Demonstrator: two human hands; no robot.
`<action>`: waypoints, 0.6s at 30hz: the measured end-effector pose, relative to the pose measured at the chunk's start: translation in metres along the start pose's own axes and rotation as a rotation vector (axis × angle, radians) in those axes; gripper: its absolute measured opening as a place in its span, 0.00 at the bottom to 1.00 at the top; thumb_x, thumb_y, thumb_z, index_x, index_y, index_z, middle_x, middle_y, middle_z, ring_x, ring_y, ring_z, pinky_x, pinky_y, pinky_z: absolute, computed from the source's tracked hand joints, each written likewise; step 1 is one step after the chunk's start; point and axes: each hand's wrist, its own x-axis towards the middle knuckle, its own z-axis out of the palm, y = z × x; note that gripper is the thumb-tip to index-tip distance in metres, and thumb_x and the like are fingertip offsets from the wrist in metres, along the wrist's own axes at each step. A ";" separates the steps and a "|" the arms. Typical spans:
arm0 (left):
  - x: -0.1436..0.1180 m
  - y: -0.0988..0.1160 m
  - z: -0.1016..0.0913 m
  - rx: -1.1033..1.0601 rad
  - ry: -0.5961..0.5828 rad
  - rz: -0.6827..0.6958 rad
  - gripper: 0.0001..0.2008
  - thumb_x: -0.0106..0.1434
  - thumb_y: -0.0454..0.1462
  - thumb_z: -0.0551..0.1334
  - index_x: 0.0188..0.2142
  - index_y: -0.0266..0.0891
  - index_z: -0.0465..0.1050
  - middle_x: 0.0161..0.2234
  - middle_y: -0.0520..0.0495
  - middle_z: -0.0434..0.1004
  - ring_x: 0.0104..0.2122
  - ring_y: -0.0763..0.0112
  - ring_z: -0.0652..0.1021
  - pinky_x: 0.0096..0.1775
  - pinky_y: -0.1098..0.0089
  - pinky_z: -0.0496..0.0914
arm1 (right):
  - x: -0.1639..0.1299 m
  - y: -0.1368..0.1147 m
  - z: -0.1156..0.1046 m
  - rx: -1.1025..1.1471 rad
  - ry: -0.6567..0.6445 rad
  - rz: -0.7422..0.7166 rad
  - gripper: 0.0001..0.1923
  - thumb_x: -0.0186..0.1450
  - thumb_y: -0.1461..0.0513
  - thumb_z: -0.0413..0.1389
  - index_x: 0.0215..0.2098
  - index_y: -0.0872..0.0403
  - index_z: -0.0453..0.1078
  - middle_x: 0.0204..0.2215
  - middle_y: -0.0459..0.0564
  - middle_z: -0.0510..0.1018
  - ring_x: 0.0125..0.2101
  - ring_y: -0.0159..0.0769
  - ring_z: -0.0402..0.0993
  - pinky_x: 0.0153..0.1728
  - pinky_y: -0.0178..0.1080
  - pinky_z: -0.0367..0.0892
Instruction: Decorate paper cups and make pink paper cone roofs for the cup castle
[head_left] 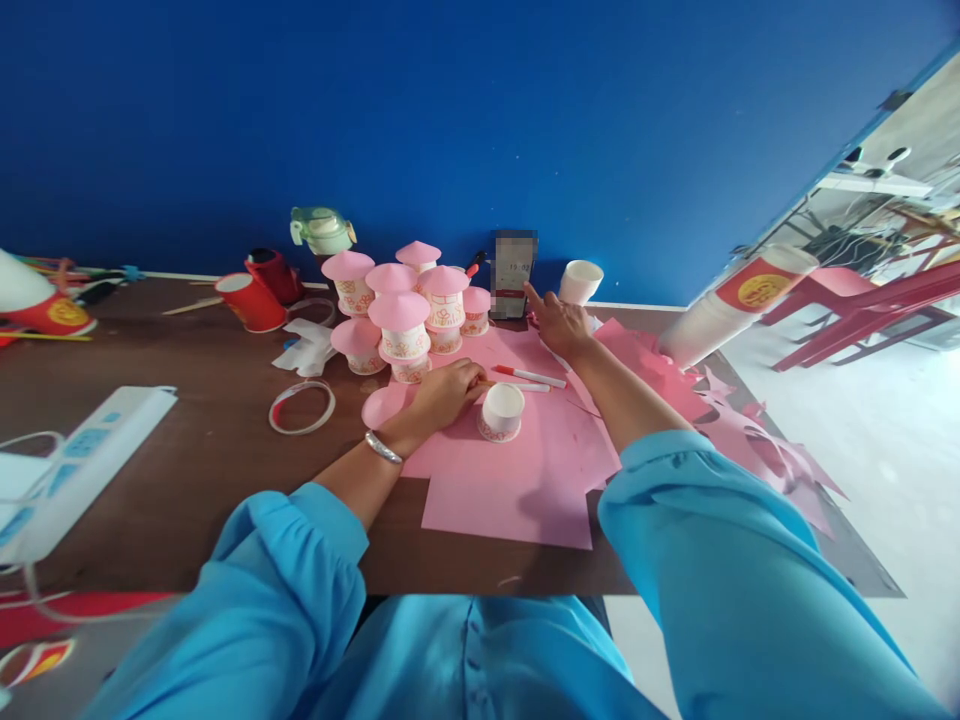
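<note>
- Head view: left hand (pixel 448 392), fingers bunched, beside the small patterned paper cup (pixel 500 418) standing on pink paper (pixel 510 505) on the desk (pixel 210 440).
- Right hand (pixel 561 322) extends its index finger toward the phone (pixel 515 272).
- Cannot tell whether either grips anything.

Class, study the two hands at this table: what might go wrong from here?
1. The right hand has a finger at the upright phone; a firm push might topple it.
2. The left hand is close beside the pink-roofed cups; a sideways bump could knock some over.
3. The white cup stands just by the left hand's fingertips, so a careless move might tip it onto the pink paper.
</note>
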 end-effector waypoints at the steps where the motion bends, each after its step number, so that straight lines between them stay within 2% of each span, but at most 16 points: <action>1: 0.000 0.000 0.000 -0.003 -0.007 0.000 0.11 0.73 0.40 0.57 0.40 0.41 0.78 0.41 0.43 0.84 0.36 0.62 0.81 0.35 0.64 0.72 | -0.001 0.001 0.001 0.011 0.008 -0.005 0.34 0.74 0.65 0.45 0.78 0.52 0.52 0.53 0.68 0.78 0.47 0.56 0.80 0.44 0.50 0.70; 6: 0.000 -0.002 0.001 -0.024 -0.013 0.003 0.12 0.74 0.42 0.58 0.41 0.39 0.77 0.42 0.42 0.83 0.37 0.63 0.81 0.38 0.64 0.73 | -0.009 0.000 -0.004 0.133 0.094 0.019 0.33 0.74 0.63 0.48 0.77 0.51 0.56 0.54 0.65 0.79 0.47 0.54 0.79 0.43 0.48 0.72; 8: -0.001 -0.002 0.001 -0.048 0.011 -0.004 0.13 0.75 0.44 0.59 0.42 0.38 0.77 0.42 0.42 0.83 0.37 0.64 0.80 0.39 0.64 0.73 | -0.017 -0.003 -0.011 0.243 0.145 0.061 0.30 0.74 0.62 0.48 0.74 0.51 0.62 0.56 0.64 0.78 0.48 0.54 0.79 0.43 0.48 0.72; 10: -0.001 0.000 0.000 -0.087 0.046 -0.015 0.13 0.75 0.44 0.59 0.42 0.38 0.78 0.41 0.44 0.82 0.38 0.64 0.80 0.39 0.64 0.73 | -0.030 -0.007 -0.018 0.360 0.167 0.071 0.24 0.76 0.59 0.47 0.66 0.50 0.72 0.56 0.62 0.78 0.48 0.54 0.79 0.44 0.49 0.72; 12: 0.000 0.002 -0.002 -0.133 0.097 -0.014 0.13 0.75 0.44 0.59 0.43 0.40 0.78 0.41 0.44 0.82 0.38 0.64 0.80 0.41 0.64 0.73 | -0.046 -0.011 -0.024 0.471 0.146 0.029 0.19 0.76 0.54 0.50 0.57 0.48 0.79 0.55 0.58 0.81 0.49 0.52 0.79 0.44 0.48 0.73; 14: 0.000 0.004 -0.003 -0.169 0.158 -0.006 0.12 0.75 0.45 0.60 0.42 0.41 0.78 0.41 0.44 0.83 0.39 0.64 0.80 0.43 0.63 0.73 | -0.062 -0.013 -0.027 0.605 0.092 -0.023 0.15 0.72 0.51 0.58 0.48 0.48 0.82 0.48 0.55 0.83 0.47 0.49 0.79 0.43 0.45 0.73; 16: 0.001 0.006 -0.004 -0.259 0.210 -0.025 0.13 0.74 0.47 0.62 0.40 0.42 0.78 0.41 0.44 0.83 0.40 0.64 0.80 0.44 0.62 0.74 | -0.077 -0.013 -0.028 0.764 0.004 -0.057 0.14 0.67 0.49 0.64 0.41 0.50 0.83 0.37 0.53 0.84 0.37 0.44 0.79 0.35 0.42 0.72; 18: 0.002 0.007 -0.004 -0.386 0.219 -0.063 0.15 0.71 0.50 0.64 0.39 0.42 0.79 0.40 0.44 0.84 0.38 0.65 0.81 0.41 0.64 0.76 | -0.087 -0.012 -0.026 0.942 -0.070 -0.058 0.19 0.64 0.46 0.66 0.39 0.53 0.83 0.27 0.49 0.80 0.26 0.36 0.73 0.27 0.39 0.69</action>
